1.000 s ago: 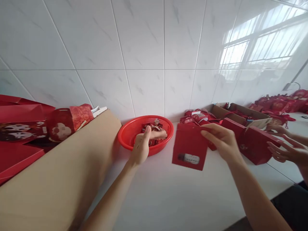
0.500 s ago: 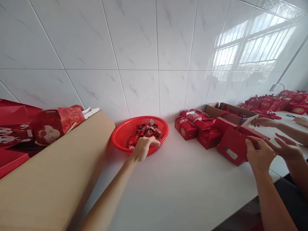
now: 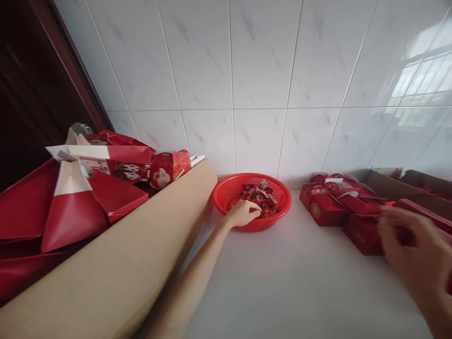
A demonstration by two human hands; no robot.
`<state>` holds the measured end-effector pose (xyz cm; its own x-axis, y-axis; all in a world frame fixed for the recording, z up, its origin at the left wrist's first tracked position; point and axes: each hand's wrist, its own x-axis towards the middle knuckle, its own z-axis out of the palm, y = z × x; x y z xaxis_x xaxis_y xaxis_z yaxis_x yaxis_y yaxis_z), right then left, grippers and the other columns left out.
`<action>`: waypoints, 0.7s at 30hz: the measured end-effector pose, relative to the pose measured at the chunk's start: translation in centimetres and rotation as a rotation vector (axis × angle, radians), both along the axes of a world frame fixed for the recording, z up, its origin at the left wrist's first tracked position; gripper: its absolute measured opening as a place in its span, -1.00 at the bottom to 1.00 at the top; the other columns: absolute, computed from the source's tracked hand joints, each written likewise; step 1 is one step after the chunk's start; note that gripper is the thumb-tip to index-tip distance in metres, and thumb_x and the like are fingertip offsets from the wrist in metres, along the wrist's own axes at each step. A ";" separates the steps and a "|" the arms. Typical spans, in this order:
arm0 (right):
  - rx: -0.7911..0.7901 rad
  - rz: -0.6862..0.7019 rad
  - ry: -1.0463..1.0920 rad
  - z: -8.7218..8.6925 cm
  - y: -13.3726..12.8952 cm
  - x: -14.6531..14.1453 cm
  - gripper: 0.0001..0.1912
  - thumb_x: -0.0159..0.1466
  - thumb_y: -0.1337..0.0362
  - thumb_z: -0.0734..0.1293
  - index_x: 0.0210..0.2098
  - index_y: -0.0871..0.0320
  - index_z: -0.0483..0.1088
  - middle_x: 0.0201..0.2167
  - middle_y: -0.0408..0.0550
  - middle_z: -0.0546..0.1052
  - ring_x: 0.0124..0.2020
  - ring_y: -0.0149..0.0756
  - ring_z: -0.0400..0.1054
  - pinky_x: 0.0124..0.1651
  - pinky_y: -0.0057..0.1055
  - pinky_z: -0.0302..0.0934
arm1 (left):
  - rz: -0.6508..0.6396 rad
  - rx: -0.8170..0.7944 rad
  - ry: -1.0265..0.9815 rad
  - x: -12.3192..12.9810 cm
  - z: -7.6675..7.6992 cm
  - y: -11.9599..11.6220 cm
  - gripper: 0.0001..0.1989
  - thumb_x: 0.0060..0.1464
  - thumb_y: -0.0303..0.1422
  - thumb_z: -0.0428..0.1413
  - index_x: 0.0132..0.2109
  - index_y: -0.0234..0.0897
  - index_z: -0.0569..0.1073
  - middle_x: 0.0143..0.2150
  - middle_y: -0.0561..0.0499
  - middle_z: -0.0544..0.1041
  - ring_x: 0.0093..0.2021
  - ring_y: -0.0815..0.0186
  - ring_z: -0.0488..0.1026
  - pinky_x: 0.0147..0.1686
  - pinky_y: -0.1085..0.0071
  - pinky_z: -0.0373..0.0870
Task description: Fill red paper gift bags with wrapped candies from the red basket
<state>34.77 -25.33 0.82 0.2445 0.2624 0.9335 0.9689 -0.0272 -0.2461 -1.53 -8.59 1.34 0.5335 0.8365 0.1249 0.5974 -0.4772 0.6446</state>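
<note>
My left hand (image 3: 244, 213) reaches over the near rim of a red plastic basket (image 3: 226, 188). Its fingers are curled down among small wrapped candies (image 3: 270, 197), and whatever lies between the fingertips is hidden. At the right edge of the view is my right hand (image 3: 413, 249), blurred by motion. Its thumb and fingers are apart, and I see nothing in them. Closest to it stands a dark red gift box (image 3: 362, 230), with another red gift box (image 3: 326, 209) bearing a gold emblem to its left.
A long cardboard carton (image 3: 151, 245) slants along the left, with open red boxes (image 3: 76, 207) in it. Behind the white table (image 3: 282, 278) rises a tiled wall (image 3: 259, 70). Further right, a brown cardboard box (image 3: 386, 186) stands against the wall.
The view has turned left. My right hand has let go of the red box it held and come away from it. My left hand has dipped lower into the basket, its fingers now among the candies.
</note>
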 end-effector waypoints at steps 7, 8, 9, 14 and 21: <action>-0.281 0.914 -0.085 -5.4 3.3 -16.6 -0.80 0.36 0.43 0.21 -0.10 0.09 0.40 -0.42 -0.09 0.53 -0.45 -0.34 0.44 -0.37 -0.45 0.34 | -0.068 0.008 -0.069 -1.0 2.6 0.2 -0.71 0.15 -0.33 0.11 -0.04 -0.22 0.64 -0.04 -0.02 0.66 -0.05 0.18 0.59 0.02 0.32 0.47; -0.319 0.978 -0.091 -6.9 3.1 -17.9 -0.78 0.36 0.45 0.19 -0.11 0.08 0.39 -0.40 -0.07 0.54 -0.42 -0.31 0.45 -0.34 -0.43 0.35 | -0.055 0.069 -0.125 -1.5 3.6 0.0 -0.71 0.15 -0.35 0.09 -0.05 -0.23 0.63 -0.03 -0.04 0.66 -0.04 0.18 0.59 0.04 0.31 0.47; -0.346 1.025 -0.098 -8.2 2.9 -18.9 -0.76 0.35 0.48 0.17 -0.12 0.08 0.38 -0.39 -0.06 0.54 -0.41 -0.30 0.45 -0.33 -0.41 0.36 | -0.029 0.164 -0.192 -2.1 4.7 -0.3 -0.72 0.16 -0.37 0.08 -0.06 -0.24 0.63 -0.01 -0.05 0.65 0.00 0.19 0.57 0.08 0.30 0.45; -0.489 1.142 -0.140 -11.0 2.1 -19.8 -0.72 0.32 0.53 0.14 -0.13 0.08 0.35 -0.30 -0.03 0.55 -0.34 -0.28 0.47 -0.28 -0.36 0.38 | 0.290 0.838 -0.415 -6.8 12.0 -4.3 -0.78 0.17 -0.35 0.12 -0.09 -0.21 0.62 0.05 -0.04 0.59 0.14 0.18 0.46 0.22 0.21 0.34; -0.557 1.127 0.034 -10.8 2.5 -18.9 -0.74 0.33 0.51 0.14 -0.16 0.07 0.35 -0.28 -0.05 0.54 -0.32 -0.31 0.48 -0.30 -0.43 0.39 | 1.194 1.159 -0.422 -15.8 15.6 -9.2 -0.61 0.00 -0.33 0.24 0.01 -0.34 0.59 0.16 -0.20 0.36 0.26 -0.12 0.19 0.27 -0.09 0.15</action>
